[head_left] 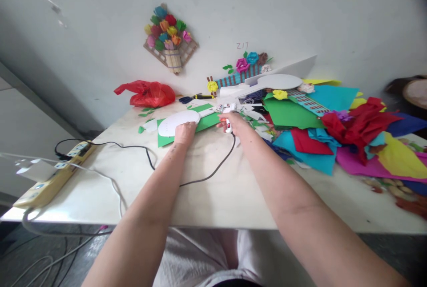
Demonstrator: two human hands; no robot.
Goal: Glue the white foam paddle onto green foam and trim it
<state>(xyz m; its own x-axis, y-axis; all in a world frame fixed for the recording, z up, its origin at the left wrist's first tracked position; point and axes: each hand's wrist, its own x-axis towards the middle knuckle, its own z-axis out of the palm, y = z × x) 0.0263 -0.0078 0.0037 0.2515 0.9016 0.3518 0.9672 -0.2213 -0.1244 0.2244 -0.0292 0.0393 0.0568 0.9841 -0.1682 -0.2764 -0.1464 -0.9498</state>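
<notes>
My right hand (231, 122) is closed around a white hot glue gun (228, 125), whose black cord (220, 167) runs down and left across the table. A white oval, paddle-shaped cutout (175, 124) with a narrow handle lies over a green paper sheet (163, 141). At the oval's near right edge, my left hand (186, 132) has its fingers curled down onto it. Just beyond the glue gun is a cluster of small white pieces (220, 107); their details are too small to make out.
A yellow power strip (50, 180) with plugs lies on the left. Behind are a red plastic bag (151, 94), pliers (203, 96) and another white paddle-shaped cutout (280, 82). Coloured paper (290, 113) is heaped on the right. A paper-flower decoration (170, 40) hangs on the wall.
</notes>
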